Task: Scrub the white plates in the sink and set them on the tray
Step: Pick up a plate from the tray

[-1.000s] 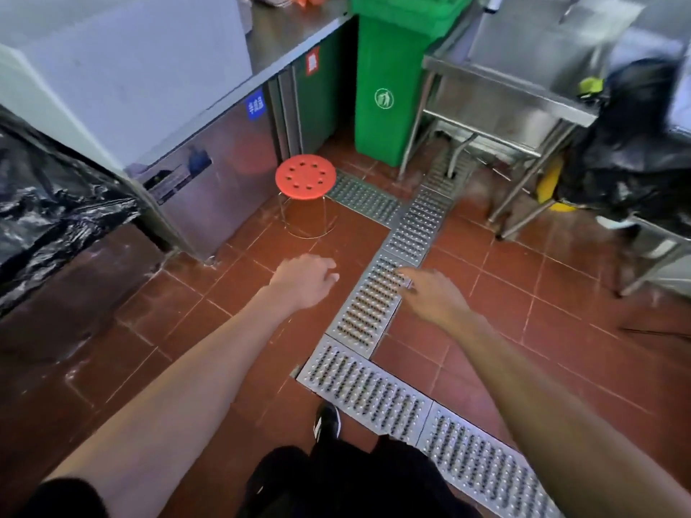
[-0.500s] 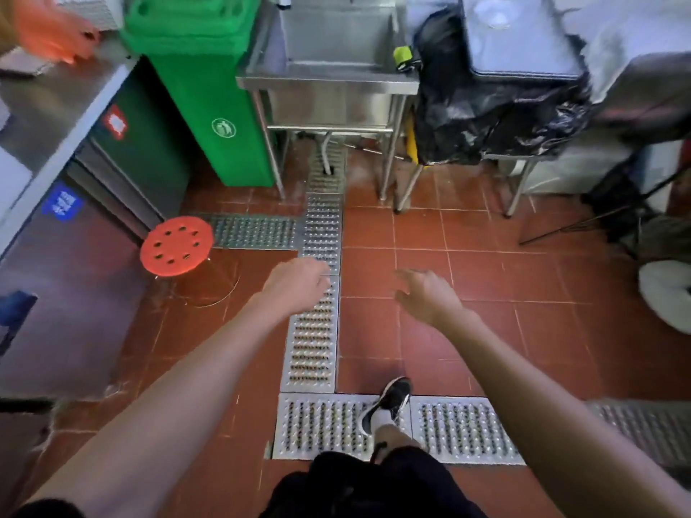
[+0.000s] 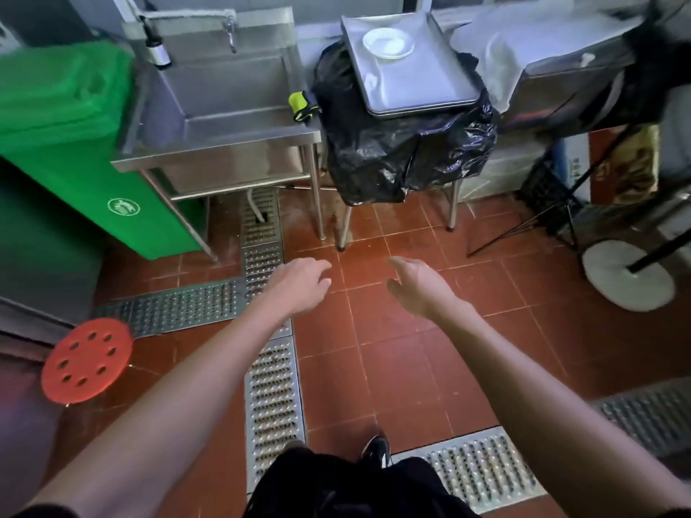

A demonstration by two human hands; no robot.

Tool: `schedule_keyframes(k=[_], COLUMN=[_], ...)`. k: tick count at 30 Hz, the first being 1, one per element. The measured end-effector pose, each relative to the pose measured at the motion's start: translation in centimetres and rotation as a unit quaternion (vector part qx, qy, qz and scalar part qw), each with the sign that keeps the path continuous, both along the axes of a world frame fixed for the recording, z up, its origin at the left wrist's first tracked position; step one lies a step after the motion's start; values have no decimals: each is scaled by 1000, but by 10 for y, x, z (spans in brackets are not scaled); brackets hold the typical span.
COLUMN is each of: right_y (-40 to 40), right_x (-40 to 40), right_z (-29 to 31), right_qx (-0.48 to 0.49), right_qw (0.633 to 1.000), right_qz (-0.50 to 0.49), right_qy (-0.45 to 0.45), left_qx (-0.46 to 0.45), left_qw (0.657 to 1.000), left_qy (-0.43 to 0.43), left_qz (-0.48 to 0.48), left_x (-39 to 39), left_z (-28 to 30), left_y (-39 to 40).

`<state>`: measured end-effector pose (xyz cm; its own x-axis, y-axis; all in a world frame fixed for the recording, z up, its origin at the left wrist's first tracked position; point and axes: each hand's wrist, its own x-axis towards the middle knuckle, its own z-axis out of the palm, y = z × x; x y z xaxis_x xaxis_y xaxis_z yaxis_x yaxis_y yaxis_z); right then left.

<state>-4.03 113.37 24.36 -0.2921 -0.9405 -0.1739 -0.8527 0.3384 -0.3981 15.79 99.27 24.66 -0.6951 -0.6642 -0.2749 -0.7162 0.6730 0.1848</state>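
A steel sink (image 3: 224, 95) stands ahead at upper left; its basin floor is hidden by the front wall, so no plates show inside. To its right a metal tray (image 3: 418, 80) lies on a black-bagged stand, with a white plate (image 3: 388, 43) near its far left corner. A yellow and black scrubber (image 3: 301, 104) lies on the sink's right rim. My left hand (image 3: 299, 284) and my right hand (image 3: 417, 286) reach forward over the red floor tiles, fingers relaxed, holding nothing, well short of the sink.
A green waste bin (image 3: 74, 143) stands left of the sink. A red stool (image 3: 86, 360) sits at lower left. Metal drain grates (image 3: 271, 386) run across the floor. A tripod leg (image 3: 523, 226) and a white round base (image 3: 628, 280) are at right.
The view has swung right and moved closer, so the sink, tray and plate now lie straight ahead. Both hands stay extended and empty.
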Motion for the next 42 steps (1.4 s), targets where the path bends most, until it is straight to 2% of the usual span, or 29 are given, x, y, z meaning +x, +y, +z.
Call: schedule_keyframes(k=[6, 17, 23, 26, 37, 42], right_y=[-73, -224, -277, -301, -385, -425], right_x=[-48, -153, -195, -227, -397, -458], right_z=[2, 27, 27, 17, -13, -11], right_qx=[3, 6, 23, 24, -3, -16], right_qw=[995, 991, 993, 993, 989, 989], right_qz=[38, -35, -74, -97, -141, -136], right_qy=[90, 127, 94, 57, -40, -63], left_qx=[-54, -64, -46, -5, 41, 62], left_qw=[998, 992, 991, 993, 995, 997], left_qy=[-17, 10, 2, 7, -20, -8], left_qz=[-38, -106, -130, -114, -91, -43], left_x=[-72, -202, -252, -282, -440, -484], left_z=[0, 14, 12, 1, -6, -5], left_y=[-75, -245, -305, -334, -416, -454])
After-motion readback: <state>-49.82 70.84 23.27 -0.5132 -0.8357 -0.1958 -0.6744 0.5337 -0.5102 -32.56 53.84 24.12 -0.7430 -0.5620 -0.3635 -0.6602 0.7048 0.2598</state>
